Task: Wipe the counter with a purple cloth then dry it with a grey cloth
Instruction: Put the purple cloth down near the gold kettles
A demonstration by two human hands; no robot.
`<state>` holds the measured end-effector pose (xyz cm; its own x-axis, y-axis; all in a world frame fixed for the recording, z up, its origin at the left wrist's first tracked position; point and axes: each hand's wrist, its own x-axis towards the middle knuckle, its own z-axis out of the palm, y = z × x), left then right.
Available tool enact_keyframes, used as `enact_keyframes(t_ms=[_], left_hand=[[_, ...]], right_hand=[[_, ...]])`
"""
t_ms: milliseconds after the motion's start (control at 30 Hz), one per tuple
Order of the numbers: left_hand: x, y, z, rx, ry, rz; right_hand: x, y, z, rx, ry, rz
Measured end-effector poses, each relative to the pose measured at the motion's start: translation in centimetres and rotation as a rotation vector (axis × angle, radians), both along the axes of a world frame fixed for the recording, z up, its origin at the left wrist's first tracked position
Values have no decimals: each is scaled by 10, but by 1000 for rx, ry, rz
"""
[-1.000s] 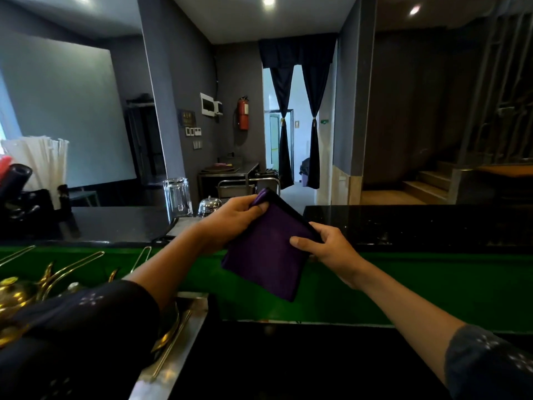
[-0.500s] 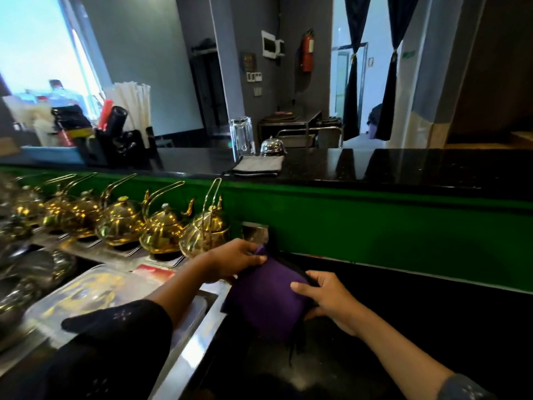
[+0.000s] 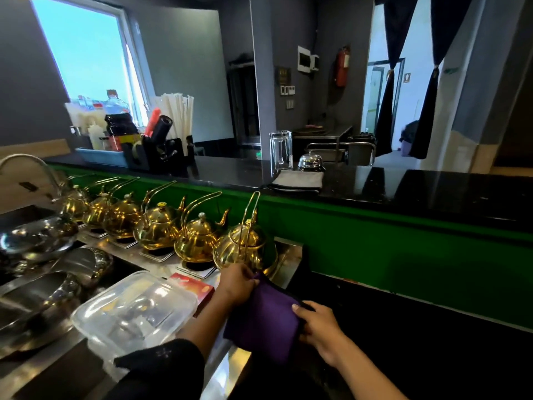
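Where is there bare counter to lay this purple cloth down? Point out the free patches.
Free: the dark lower counter right of the purple cloth, below the green panel; and the upper black ledge right of the grey cloth. Crowded: left, with gold teapots, a clear plastic lid and steel bowls.

Left arm in from lower left, dark sleeve to elbow, forearm bare, angled up and right. Left hand knuckles up, fingers curled, grip pinching upper left corner of purple cloth. Right arm in from lower right, forearm bare, angled up and left. Right hand palm down at cloth's right edge, thumb lying on top of fabric, fingers tucked under and hidden. Hands near each other, apart, cloth between them.
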<state>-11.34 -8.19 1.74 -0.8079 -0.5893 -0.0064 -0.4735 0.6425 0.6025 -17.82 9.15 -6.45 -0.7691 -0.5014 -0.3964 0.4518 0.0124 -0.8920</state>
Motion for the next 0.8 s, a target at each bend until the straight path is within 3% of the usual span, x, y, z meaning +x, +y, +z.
enact_keyframes(t_ms=[100,400,633,800], left_hand=[[-1,-2,-13,26,48,44],[30,3,-46,-183,-143,63],[38,4,-46,-73,40,106],[39,4,-42,-69,33,78]], right_hand=[[-5,-12,-11,16,-27,-59],[2,-19,-24,-5,-88,-82],[1,-17,-22,8,-72,-78],[2,-13,-17,17,-72,-61]])
